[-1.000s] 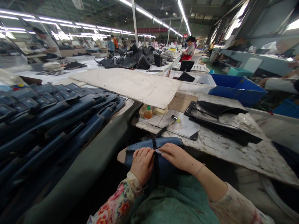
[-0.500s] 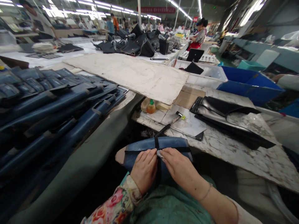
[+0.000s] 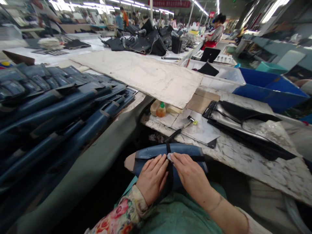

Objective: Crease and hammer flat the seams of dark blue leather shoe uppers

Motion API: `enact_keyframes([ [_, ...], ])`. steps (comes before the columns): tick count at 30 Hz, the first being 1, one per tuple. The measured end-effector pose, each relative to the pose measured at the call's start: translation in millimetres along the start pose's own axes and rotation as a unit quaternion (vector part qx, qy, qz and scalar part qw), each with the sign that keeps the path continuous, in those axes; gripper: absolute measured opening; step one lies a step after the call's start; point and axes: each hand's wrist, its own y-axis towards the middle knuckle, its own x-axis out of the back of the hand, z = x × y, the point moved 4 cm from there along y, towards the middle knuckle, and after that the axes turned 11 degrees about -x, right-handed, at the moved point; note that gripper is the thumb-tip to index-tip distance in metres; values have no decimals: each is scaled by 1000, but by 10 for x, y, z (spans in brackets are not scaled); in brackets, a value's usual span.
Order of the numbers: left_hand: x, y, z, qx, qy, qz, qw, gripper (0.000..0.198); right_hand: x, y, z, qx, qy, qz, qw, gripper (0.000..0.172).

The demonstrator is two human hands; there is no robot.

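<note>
Across my lap lies a blue leather piece (image 3: 151,151) with a black strip along it, a black band crossing it and a bare tan end at the left. My left hand (image 3: 153,175) rests flat on it, fingers stretched out and together, left of the black band. Against the band, my right hand (image 3: 188,170) pinches a small whitish wad (image 3: 170,157), perhaps cloth, under its fingertips. The two hands are close together but apart. What lies under the palms is hidden.
On the worktable (image 3: 234,159) ahead are a hammer (image 3: 181,128), an orange bottle with a green cap (image 3: 161,110) and black leather pieces (image 3: 234,120). Blue leather pieces (image 3: 80,100) are stacked at left. A white bin (image 3: 226,79) and blue bin (image 3: 273,87) stand behind.
The view has shifted slightly, so the surroundings sit a little further right. My right hand's fingers have moved slightly on the leather with the whitish wad; my left hand stays flat.
</note>
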Motion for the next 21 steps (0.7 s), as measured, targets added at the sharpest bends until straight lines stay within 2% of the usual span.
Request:
enact_keyframes([
  [4, 50, -54, 11, 0, 13, 12, 1000, 35, 27, -116, -163, -19, -18, -19, 999, 38],
  [10, 150, -162, 85, 17, 38, -26, 999, 34, 122, -141, -268, -18, -14, -15, 1000, 34],
  [13, 183, -238, 126, 38, 48, -43, 997, 33, 183, -79, -182, -2, 36, -17, 999, 31],
  [17, 190, -298, 142, 58, 51, -44, 996, 33, 258, 17, 61, 46, 82, -15, 995, 33],
  [21, 183, -338, 170, 74, 54, -47, 995, 34, 151, 98, 241, 75, 81, -4, 994, 33],
])
